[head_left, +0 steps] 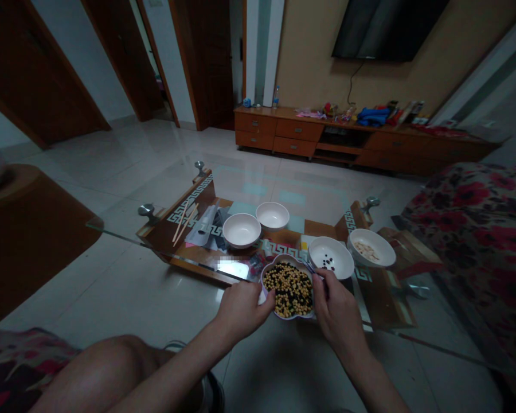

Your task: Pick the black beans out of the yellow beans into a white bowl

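Observation:
My left hand (245, 310) grips the left rim of a scalloped bowl (288, 287) filled with yellow and dark beans, its thumb over the edge. At the bowl's right side, my right hand (335, 301) is closed on thin dark tweezers (308, 267), whose tips are too small to make out. Just beyond is a white bowl (337, 250) with several dark beans. Right of it stands a white bowl (381, 246) with pale pieces. Two white bowls (242, 231) (272, 216) with nothing in them sit further left on the glass table.
Chopsticks (186, 223) lie at the left of the glass table (120, 234). Metal fittings (146, 211) rise at its corners. A flowered cover (477, 229) hangs at the right, and a low cabinet (296, 131) stands by the far wall. My bent knee is at lower left.

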`<state>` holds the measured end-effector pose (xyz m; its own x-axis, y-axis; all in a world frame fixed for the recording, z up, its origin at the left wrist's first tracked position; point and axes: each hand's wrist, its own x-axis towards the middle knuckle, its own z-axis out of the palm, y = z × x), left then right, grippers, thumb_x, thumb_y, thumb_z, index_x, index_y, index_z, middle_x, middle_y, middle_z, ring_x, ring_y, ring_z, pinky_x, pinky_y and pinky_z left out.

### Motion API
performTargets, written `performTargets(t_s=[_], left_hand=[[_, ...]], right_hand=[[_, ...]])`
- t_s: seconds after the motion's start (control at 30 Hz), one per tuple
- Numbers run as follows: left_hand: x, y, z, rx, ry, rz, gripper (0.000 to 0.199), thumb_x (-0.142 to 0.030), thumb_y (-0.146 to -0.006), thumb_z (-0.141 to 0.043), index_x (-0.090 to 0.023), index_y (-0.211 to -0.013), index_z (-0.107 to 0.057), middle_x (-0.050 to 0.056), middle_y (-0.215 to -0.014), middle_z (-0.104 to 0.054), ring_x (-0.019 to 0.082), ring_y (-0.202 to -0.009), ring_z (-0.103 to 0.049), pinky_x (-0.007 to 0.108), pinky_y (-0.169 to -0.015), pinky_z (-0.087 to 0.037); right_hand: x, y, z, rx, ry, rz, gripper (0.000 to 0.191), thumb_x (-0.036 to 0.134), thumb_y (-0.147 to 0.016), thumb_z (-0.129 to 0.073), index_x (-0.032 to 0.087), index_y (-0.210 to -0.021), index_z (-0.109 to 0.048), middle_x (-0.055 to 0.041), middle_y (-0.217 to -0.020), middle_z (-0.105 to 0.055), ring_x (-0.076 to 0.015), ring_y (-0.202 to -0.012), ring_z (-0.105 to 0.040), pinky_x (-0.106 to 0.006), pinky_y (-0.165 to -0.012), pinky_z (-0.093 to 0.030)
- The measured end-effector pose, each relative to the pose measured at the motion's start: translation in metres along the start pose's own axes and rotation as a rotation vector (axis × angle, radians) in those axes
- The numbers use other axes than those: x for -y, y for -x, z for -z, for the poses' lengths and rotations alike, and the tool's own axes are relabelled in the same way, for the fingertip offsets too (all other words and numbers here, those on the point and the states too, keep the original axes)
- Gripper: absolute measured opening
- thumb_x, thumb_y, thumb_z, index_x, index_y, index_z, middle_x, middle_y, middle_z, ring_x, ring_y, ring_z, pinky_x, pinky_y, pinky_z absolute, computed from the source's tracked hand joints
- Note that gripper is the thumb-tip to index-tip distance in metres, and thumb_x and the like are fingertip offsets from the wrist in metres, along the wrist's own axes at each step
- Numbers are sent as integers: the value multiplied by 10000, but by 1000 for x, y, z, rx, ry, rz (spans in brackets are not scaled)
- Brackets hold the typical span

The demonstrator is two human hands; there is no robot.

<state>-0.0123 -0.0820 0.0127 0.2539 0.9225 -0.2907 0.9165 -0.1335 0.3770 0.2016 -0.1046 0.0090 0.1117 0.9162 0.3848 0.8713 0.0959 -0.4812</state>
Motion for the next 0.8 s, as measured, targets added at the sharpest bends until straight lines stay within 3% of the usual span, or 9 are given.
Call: performTargets(t_s=[0.13, 0.33, 0.5, 0.63, 0.8], left_hand=[[1, 0, -1, -7, -4, -7, 562, -580, -985, -380, -186, -862, -761, 110, -855, -775, 251, -792, -716, 312, -645, -418], [2, 0, -1, -5, -2, -7, 555, -566, -991, -378, -184, -891, -768, 119, -885, -778, 256, -808, -716, 312, -673, -440], [0, -1, 0, 2, -8, -2, 556, -567, -987, -383, -179, -906, -773, 122, -899, -780, 257, -820, -719, 307, -676, -444], [0, -1, 0, -6, -12, -2, 560, -571, -984, -381, -183, -871, -769, 114, -867, -777, 258, -798, -718, 310, -657, -433], [1, -1, -1, -23, -14, -11, 555, -577, -980, -390, -188, -866, -769, 110, -860, -778, 261, -800, -721, 312, -652, -427]], right_hand=[[-1, 0, -2, -16, -25, 91, 350, 385, -1052, -388, 179, -1094, -668, -116, -998, -763, -228, -875, -725, -343, -791, -541], [3, -1, 1, 4, -60, 119, 247, 338, -1028, -459, 192, -1087, -649, -96, -1018, -738, -203, -890, -711, -316, -793, -544], [3, 0, 0, 26, -45, 122, 223, 347, -996, -473, 201, -1035, -637, -78, -953, -743, -195, -816, -720, -300, -724, -539], [2, 3, -1, 103, 31, 102, 190, 345, -959, -491, 220, -1010, -624, -36, -831, -747, -186, -680, -715, -277, -593, -491], [5, 5, -1, 190, 101, 98, 182, 332, -935, -496, 242, -1012, -635, -10, -784, -758, -197, -656, -732, -265, -537, -443]])
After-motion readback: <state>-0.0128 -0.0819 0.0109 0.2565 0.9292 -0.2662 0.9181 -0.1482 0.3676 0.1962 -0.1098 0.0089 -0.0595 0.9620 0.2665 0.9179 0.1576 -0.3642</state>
